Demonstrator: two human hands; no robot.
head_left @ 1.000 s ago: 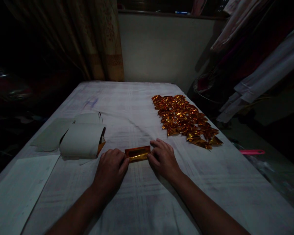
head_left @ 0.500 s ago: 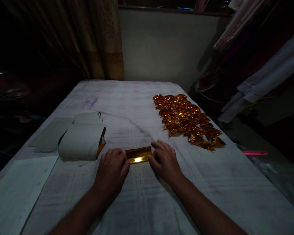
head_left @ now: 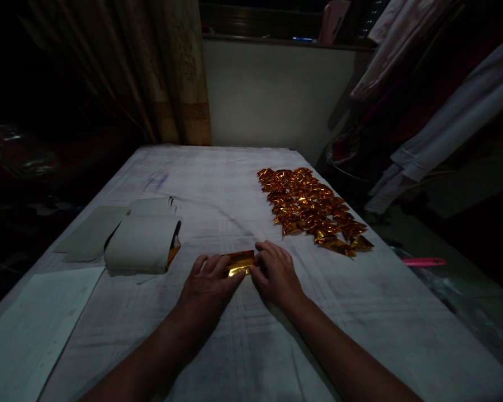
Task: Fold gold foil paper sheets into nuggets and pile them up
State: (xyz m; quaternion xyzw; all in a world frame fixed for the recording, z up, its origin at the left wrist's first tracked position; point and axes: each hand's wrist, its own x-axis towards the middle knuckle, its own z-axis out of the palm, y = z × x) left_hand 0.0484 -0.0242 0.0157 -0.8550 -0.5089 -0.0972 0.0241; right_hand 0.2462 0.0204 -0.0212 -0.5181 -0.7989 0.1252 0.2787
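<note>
A small strip of shiny gold foil paper (head_left: 240, 262), folded lengthwise, lies on the cloth-covered table between my two hands. My left hand (head_left: 207, 279) reaches over its left end, with the thumb along the near edge and the fingers on top. The right end is pinched in my right hand (head_left: 275, 272), thumb in front and fingers behind. To the right, several folded gold foil pieces (head_left: 305, 206) sit in close rows. A stack of pale paper sheets (head_left: 140, 243), curled over with gold showing at one edge, rests to the left.
A white printed sheet (head_left: 37, 318) lies at the table's left front. The pale tablecloth (head_left: 218, 178) reaches back toward a wall (head_left: 272, 95) and a curtain (head_left: 171, 84). Clothes (head_left: 444, 123) hang on the right, above a pink handle (head_left: 423, 262) beyond the table edge.
My left hand has slid right over the foil strip, covering more of its left part. My right hand stays at the other end. The camera view has tilted up slightly.
</note>
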